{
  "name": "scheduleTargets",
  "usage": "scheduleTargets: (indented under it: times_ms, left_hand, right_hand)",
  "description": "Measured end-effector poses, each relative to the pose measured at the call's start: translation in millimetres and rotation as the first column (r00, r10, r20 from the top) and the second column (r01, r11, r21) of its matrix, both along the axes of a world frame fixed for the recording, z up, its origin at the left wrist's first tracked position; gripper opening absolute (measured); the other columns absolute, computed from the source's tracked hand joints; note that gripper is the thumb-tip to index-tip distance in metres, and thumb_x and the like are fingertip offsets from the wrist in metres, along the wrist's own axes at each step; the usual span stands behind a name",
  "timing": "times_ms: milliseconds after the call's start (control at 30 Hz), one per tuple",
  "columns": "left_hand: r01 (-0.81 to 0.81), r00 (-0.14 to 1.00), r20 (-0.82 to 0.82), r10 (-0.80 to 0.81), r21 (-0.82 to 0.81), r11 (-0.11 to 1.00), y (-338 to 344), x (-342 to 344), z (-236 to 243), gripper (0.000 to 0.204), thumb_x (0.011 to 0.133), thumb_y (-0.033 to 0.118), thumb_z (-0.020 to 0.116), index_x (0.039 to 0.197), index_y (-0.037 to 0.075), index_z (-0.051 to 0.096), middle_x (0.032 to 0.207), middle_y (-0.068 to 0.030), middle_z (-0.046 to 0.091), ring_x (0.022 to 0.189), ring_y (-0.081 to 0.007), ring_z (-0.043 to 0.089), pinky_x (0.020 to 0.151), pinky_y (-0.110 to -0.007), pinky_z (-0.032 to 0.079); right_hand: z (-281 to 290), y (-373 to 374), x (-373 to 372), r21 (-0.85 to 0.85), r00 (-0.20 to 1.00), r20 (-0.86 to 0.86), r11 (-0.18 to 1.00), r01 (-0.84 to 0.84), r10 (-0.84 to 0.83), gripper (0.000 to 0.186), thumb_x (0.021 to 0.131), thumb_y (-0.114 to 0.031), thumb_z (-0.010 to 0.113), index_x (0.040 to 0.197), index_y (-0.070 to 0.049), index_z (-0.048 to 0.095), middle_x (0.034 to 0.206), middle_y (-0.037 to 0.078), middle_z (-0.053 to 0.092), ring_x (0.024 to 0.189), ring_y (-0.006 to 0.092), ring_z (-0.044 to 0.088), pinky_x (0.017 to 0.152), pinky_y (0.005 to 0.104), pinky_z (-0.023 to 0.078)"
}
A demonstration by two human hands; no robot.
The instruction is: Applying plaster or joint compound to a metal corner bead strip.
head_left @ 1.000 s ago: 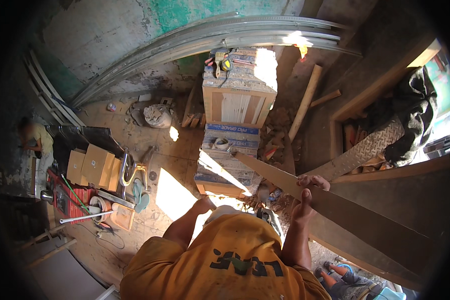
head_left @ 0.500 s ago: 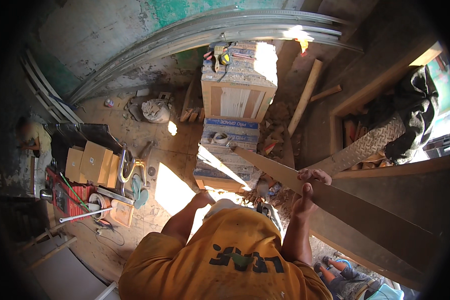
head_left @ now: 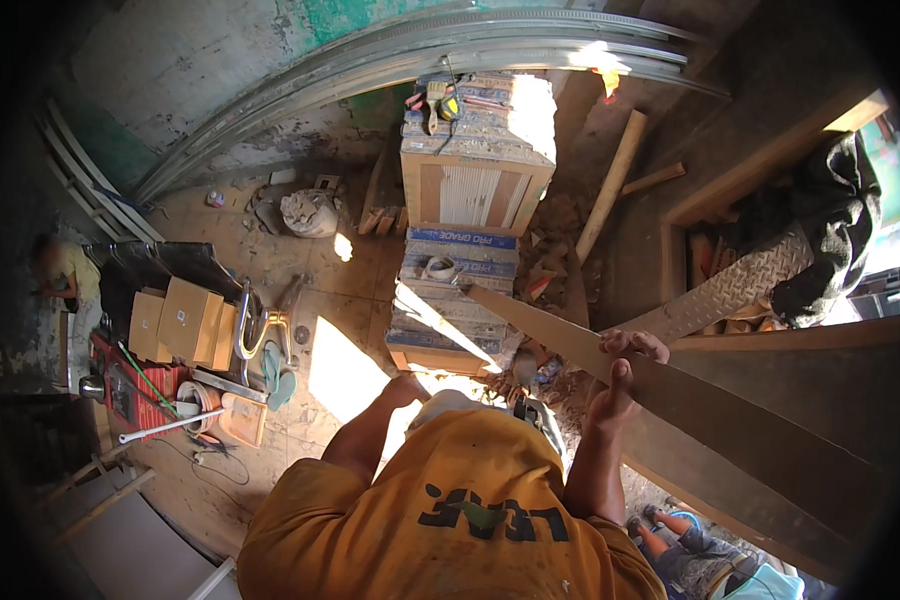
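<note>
My right hand (head_left: 622, 372) grips a long, flat grey-brown board (head_left: 740, 430), fingers over its upper edge and thumb on the near face. The board slants from the lower right toward the stacked boxes, where its narrow far tip lies close to a roll of tape (head_left: 440, 268). Whether that tip touches the boxes cannot be made out. Beside my waist is my left hand (head_left: 404, 389), just in front of the lower box stack (head_left: 440, 335); its fingers are mostly hidden.
A taller box stack (head_left: 475, 190) bears a brush (head_left: 434, 105) and a tape measure (head_left: 451, 107). Metal profiles (head_left: 370, 85) lean along the wall. Cartons (head_left: 190, 322) and a bucket (head_left: 202, 405) stand left. One person (head_left: 70, 280) is far left, another (head_left: 705, 565) lower right.
The surroundings have shifted slightly in view. My right hand still grips the board, which has barely moved. The left hand stays beside my waist.
</note>
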State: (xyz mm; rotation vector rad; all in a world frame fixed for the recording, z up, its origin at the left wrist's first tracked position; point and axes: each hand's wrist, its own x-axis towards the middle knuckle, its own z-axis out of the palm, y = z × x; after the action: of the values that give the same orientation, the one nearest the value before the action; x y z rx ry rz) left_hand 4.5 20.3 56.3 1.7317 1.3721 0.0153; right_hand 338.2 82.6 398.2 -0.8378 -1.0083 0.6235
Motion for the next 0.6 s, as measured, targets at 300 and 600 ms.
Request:
scheduleTargets:
  times_ms: [300,600]
  left_hand:
    - [-0.139,0.990,-0.029,0.136,-0.181,0.974,-0.2,6.4,22.2,0.023,0.082,0.029,0.062,0.091,0.009,0.070,0.097,-0.0136,0.070,0.095,-0.0283,0.066,0.084,-0.038,0.051]
    - [-0.212,0.973,-0.134,0.187,-0.206,0.955,-6.1,2.8,-3.8,0.025,0.082,0.029,0.062,0.092,0.008,0.069,0.100,-0.0143,0.069,0.097,-0.0287,0.065,0.086,-0.038,0.051]
  right_hand:
    - [-2.6,-0.2,0.2,0.014,1.000,0.006,1.000,-0.015,0.015,0.040,0.085,-0.020,0.067,0.116,-0.004,0.047,0.088,0.009,0.054,0.084,0.0211,0.053,0.082,0.0377,0.045]
    - [-1.5,-3.0,-1.6,0.015,1.000,-0.023,1.000,-0.020,0.020,0.041,0.084,-0.021,0.068,0.117,-0.006,0.048,0.089,0.008,0.054,0.084,0.0199,0.053,0.084,0.0374,0.044]
